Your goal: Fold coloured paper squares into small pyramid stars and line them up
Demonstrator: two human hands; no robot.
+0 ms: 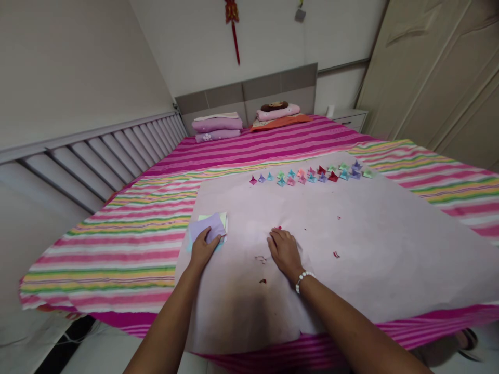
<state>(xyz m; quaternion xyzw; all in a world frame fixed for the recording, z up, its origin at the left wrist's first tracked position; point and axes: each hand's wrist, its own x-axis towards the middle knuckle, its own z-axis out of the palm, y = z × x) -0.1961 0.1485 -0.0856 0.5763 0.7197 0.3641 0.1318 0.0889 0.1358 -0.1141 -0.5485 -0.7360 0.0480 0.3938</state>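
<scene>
My left hand (202, 248) rests on a small stack of coloured paper squares (208, 227), its thumb and fingers closed on the top lilac sheet. My right hand (284, 251) lies knuckles up on the large pale pink paper sheet (351, 249) covering the bed, fingers curled down over a small red scrap; a white bead bracelet is on its wrist. A row of several small folded paper shapes (312, 175) in pink, blue, red, green and purple stands along the sheet's far edge.
A bed with a pink striped cover (128, 249) fills the view. Folded bedding and pillows (218, 127) lie at the headboard. A slatted rail (97, 161) runs along the left. A wardrobe door (440, 78) stands at right. Red paper scraps (336, 254) dot the sheet.
</scene>
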